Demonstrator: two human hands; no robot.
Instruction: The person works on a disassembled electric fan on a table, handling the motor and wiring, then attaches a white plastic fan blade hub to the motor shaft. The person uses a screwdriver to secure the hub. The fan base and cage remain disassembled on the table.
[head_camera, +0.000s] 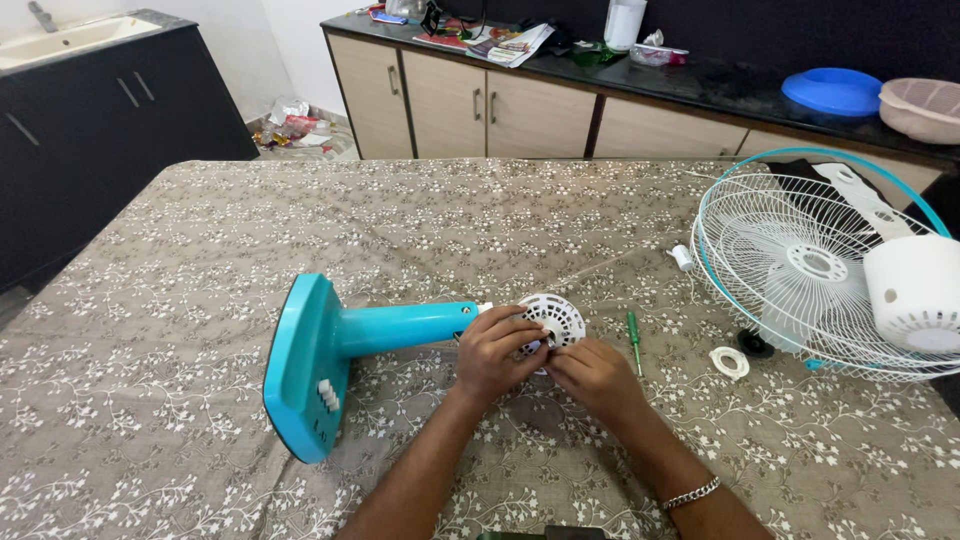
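Both forearms reach forward and converge, the left hand (497, 352) curled with fingers bent, the right hand (594, 375) touching it, knuckles up.

A teal fan stand (340, 345) lies on its side on the floral tablecloth (200, 250). The left hand (498, 352) and right hand (597, 376) meet at a white vented motor cover (556, 316) at the stand's end, fingers on it. A green screwdriver (634, 338) lies just beside them; a white wire fan guard (800, 270) rests further right.
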